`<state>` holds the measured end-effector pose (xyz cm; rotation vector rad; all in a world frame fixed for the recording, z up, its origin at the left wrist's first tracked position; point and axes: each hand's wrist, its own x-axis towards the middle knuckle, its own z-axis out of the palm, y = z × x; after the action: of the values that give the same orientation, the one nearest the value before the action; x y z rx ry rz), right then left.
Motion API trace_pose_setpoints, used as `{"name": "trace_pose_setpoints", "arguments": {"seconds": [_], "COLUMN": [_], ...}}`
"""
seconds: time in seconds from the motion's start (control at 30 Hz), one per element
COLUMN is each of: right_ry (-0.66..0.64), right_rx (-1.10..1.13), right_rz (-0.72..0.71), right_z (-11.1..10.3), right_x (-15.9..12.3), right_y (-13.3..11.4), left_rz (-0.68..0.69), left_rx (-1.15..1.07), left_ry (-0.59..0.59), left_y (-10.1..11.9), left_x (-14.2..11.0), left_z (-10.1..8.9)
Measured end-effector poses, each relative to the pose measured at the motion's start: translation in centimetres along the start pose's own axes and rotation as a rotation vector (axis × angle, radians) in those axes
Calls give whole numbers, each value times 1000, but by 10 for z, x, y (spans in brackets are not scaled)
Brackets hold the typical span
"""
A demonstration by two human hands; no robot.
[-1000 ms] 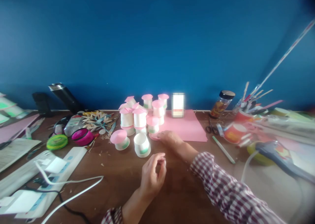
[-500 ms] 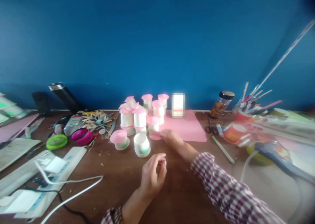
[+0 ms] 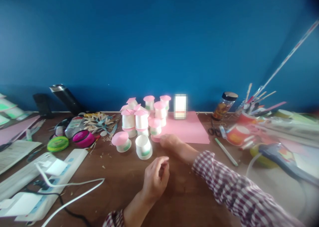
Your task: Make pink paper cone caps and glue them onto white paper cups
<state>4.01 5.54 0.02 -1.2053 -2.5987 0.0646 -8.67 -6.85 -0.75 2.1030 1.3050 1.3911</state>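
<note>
The right hand (image 3: 173, 143), grip unclear, meets the pink paper disc (image 3: 155, 138), best pinched lightly, while the left hand (image 3: 155, 177) half-curls, empty.

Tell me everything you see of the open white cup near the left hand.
The open white cup looks like paper: short, round, with a green patch low on its side and a flared base. It stands on the brown table, open end up, beyond the left hand. Neither hand touches it.
</note>
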Motion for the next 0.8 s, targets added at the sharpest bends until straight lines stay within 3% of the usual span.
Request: {"name": "trace_pose_setpoints", "arguments": {"seconds": [0.17, 0.3, 0.4, 0.5, 0.63, 0.8], "right_ry": [3, 199, 307, 230, 165, 172], "right_rx": [-78, 164, 475, 665, 583, 405], "right_rz": [-52, -30, 136, 352, 575, 698], "right_z": [7, 2, -3, -8, -17, -27], "right_x": [2, -8, -19, -28, -41, -56], "right_y": [10, 13, 15, 25, 51, 81], "left_rz": [1, -3, -2, -10, -13, -14], "left_rx": [8, 11, 20, 30, 29, 14], "left_ry": [-15, -29, -35, -38, -45, -55], "left_y": [0, -1, -2, -2, -2, -1], "left_x": [0, 0, 0, 0, 0, 0], "left_z": [0, 1, 3, 4, 4, 4]}}
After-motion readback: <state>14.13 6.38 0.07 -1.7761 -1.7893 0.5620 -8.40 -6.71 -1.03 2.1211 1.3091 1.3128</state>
